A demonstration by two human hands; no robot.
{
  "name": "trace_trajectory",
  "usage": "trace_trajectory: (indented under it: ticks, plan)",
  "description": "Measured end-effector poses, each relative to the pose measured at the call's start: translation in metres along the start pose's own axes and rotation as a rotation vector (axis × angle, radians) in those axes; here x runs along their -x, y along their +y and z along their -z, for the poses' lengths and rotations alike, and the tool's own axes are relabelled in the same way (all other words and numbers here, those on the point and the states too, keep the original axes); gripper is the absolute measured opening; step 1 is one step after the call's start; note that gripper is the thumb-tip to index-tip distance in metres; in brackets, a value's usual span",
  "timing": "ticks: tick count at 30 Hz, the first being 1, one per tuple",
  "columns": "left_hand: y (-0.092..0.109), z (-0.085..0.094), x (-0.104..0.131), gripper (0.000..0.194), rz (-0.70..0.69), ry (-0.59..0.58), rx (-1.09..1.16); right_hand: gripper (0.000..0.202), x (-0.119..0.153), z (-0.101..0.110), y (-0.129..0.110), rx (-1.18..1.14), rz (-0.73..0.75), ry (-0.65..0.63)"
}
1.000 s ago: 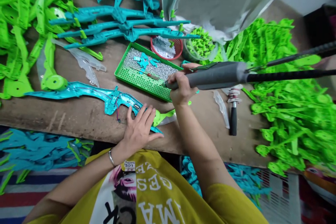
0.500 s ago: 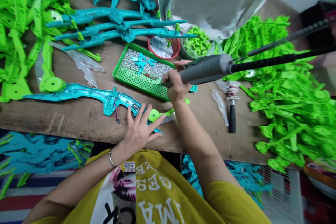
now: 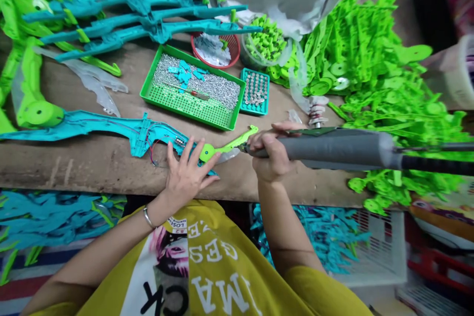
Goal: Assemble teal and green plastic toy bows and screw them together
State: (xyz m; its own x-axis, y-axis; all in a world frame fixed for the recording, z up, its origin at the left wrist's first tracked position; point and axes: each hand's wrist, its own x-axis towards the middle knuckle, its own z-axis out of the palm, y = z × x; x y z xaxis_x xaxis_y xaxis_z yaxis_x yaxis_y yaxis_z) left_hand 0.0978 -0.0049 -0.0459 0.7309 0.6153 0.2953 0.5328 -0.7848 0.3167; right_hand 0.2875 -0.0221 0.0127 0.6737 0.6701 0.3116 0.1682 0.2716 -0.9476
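My left hand (image 3: 188, 170) lies with fingers spread on the right end of a long blue plastic part (image 3: 99, 126), which has wires and small metal pieces inside. Beside its fingertips is a green round piece (image 3: 207, 152) with a green arm that slants up to the right. My right hand (image 3: 272, 153) is wrapped round a grey power screwdriver (image 3: 333, 149), held nearly level, its tip pointing left just by that green arm. A clear plastic piece (image 3: 228, 156) lies partly under the green arm.
Behind the hands are a green tray (image 3: 192, 90) of screws, a blue tray (image 3: 255, 92) of small round metal pieces, a red basket (image 3: 234, 52) and a bowl of green parts (image 3: 264, 42). Green parts (image 3: 392, 84) heap at the right; blue parts (image 3: 148, 22) lie at the back left.
My right hand has come down and right, away from the screw tray, with the screwdriver now nearly level. My left hand remains spread on the blue part. The view has shifted slightly.
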Motion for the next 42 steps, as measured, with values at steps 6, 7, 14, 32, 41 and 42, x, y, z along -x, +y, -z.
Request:
trace_trajectory:
  ticks: [6,7,14,32,41,42]
  plan:
    - [0.001,0.001,0.000,0.062,0.003,-0.024,0.012,0.037,0.008,0.001,0.011,-0.002,-0.004,0.010]
    - [0.001,0.001,0.000,0.062,0.006,-0.026,0.011,0.037,0.008,0.001,0.013,0.007,-0.010,-0.013]
    - [0.002,0.003,-0.002,0.059,0.007,-0.013,-0.001,0.020,0.004,0.011,0.024,-0.040,-0.020,-0.256]
    - [-0.001,0.005,-0.003,0.064,0.037,-0.024,0.045,0.033,-0.076,-0.070,0.063,-0.012,0.102,-0.054]
    - [-0.001,0.006,-0.004,0.064,0.035,-0.046,0.028,0.035,-0.082,-0.069,0.073,0.028,0.063,-0.063]
    - [-0.001,0.006,-0.004,0.064,0.034,-0.044,0.028,0.035,-0.082,-0.069,0.074,0.023,0.056,-0.072]
